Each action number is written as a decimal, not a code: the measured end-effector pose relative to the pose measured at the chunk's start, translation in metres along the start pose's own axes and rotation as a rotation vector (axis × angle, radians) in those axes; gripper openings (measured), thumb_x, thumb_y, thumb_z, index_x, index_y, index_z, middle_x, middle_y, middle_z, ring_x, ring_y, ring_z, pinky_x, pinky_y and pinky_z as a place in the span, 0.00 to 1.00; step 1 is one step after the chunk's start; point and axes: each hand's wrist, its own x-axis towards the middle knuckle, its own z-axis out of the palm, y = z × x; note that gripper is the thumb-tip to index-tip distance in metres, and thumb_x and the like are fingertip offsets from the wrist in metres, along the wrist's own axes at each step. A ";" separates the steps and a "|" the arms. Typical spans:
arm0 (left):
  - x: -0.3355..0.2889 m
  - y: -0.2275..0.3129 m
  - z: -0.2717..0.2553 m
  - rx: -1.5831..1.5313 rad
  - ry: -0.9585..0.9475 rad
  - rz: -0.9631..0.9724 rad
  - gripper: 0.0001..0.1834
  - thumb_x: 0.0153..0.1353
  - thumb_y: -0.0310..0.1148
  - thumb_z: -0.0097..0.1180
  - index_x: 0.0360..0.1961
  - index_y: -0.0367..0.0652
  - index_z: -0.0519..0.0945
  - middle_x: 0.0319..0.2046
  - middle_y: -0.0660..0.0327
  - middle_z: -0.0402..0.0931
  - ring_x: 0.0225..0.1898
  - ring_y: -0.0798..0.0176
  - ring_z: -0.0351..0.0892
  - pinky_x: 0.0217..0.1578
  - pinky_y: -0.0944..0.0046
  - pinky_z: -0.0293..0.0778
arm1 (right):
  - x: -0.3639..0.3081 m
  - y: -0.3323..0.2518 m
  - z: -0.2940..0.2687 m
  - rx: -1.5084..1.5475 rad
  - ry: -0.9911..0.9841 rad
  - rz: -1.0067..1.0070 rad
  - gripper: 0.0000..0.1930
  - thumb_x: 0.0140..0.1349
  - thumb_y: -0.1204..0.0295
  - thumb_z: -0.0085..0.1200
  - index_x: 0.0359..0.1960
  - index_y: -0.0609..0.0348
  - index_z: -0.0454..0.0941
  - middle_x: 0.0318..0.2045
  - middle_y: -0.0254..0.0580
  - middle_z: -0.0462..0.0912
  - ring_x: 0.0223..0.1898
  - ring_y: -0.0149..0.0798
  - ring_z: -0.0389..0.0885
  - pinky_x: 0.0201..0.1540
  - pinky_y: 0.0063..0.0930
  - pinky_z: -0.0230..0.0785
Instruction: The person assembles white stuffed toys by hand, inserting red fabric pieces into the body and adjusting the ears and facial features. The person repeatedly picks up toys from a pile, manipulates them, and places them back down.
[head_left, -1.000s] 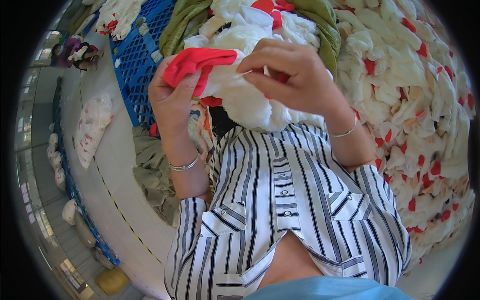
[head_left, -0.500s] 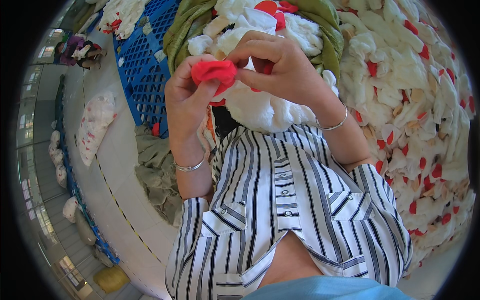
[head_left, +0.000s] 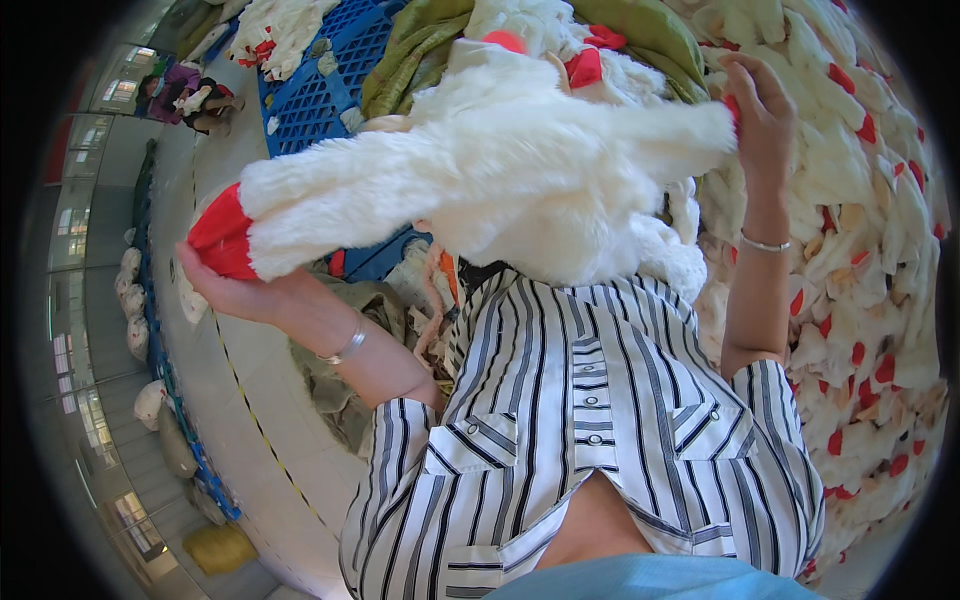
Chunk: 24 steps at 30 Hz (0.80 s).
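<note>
Stretched sideways between my hands is an unstuffed white plush toy skin (head_left: pixel 480 170) with a red patch at each end. My left hand (head_left: pixel 240 292) is closed on the red end (head_left: pixel 226 232) at the left. Up at the right, my right hand (head_left: pixel 765 115) grips the other red end, of which only a sliver shows by the fingers. The plush's middle sags in front of my chest and covers part of the pile behind it. More white plush with red pieces (head_left: pixel 583 68) lies just beyond.
A green sack (head_left: pixel 420 45) surrounds the plush pile ahead. Behind it stands a blue plastic pallet (head_left: pixel 310 120). At right rises a large heap of white and red plush skins (head_left: pixel 850 290). Grey-green cloth (head_left: pixel 335 385) lies on the floor at left. Another person (head_left: pixel 190 97) sits far left.
My hands have moved apart, the left one down and leftward, the right one to the right. The plush, earlier bunched at the red part between my fingers, is now spread out.
</note>
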 end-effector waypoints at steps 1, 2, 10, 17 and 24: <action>-0.006 -0.006 0.004 0.106 -0.019 0.181 0.21 0.68 0.39 0.44 0.54 0.35 0.73 0.50 0.50 0.76 0.49 0.51 0.79 0.49 0.51 0.78 | 0.001 -0.012 -0.003 -0.118 -0.006 -0.073 0.10 0.61 0.70 0.60 0.40 0.64 0.80 0.22 0.29 0.77 0.23 0.20 0.70 0.25 0.17 0.64; -0.016 -0.015 0.012 0.211 -0.038 0.360 0.22 0.68 0.39 0.43 0.56 0.36 0.73 0.52 0.49 0.75 0.50 0.48 0.79 0.51 0.48 0.77 | 0.000 -0.019 -0.004 -0.238 -0.012 -0.145 0.11 0.61 0.69 0.60 0.41 0.64 0.80 0.22 0.29 0.77 0.22 0.20 0.70 0.24 0.17 0.63; -0.068 -0.019 0.078 -0.127 -0.359 -0.146 0.17 0.69 0.38 0.51 0.46 0.34 0.79 0.41 0.54 0.81 0.41 0.61 0.82 0.43 0.63 0.79 | -0.067 -0.065 0.110 -0.418 -1.051 -0.178 0.21 0.54 0.62 0.64 0.47 0.61 0.77 0.33 0.45 0.83 0.28 0.42 0.79 0.34 0.33 0.71; -0.042 -0.062 0.068 -0.419 -0.715 -0.504 0.16 0.73 0.40 0.42 0.44 0.40 0.77 0.42 0.56 0.82 0.40 0.61 0.83 0.37 0.66 0.78 | -0.032 -0.037 0.095 0.071 -0.725 0.428 0.21 0.60 0.70 0.56 0.54 0.62 0.74 0.39 0.44 0.81 0.38 0.39 0.81 0.41 0.31 0.75; -0.016 -0.095 -0.003 -0.174 -0.493 -0.603 0.11 0.72 0.38 0.43 0.37 0.46 0.75 0.38 0.58 0.82 0.35 0.64 0.80 0.31 0.66 0.72 | 0.052 -0.028 -0.046 0.132 -0.162 -0.051 0.26 0.57 0.66 0.60 0.57 0.59 0.71 0.45 0.50 0.79 0.45 0.44 0.78 0.47 0.34 0.72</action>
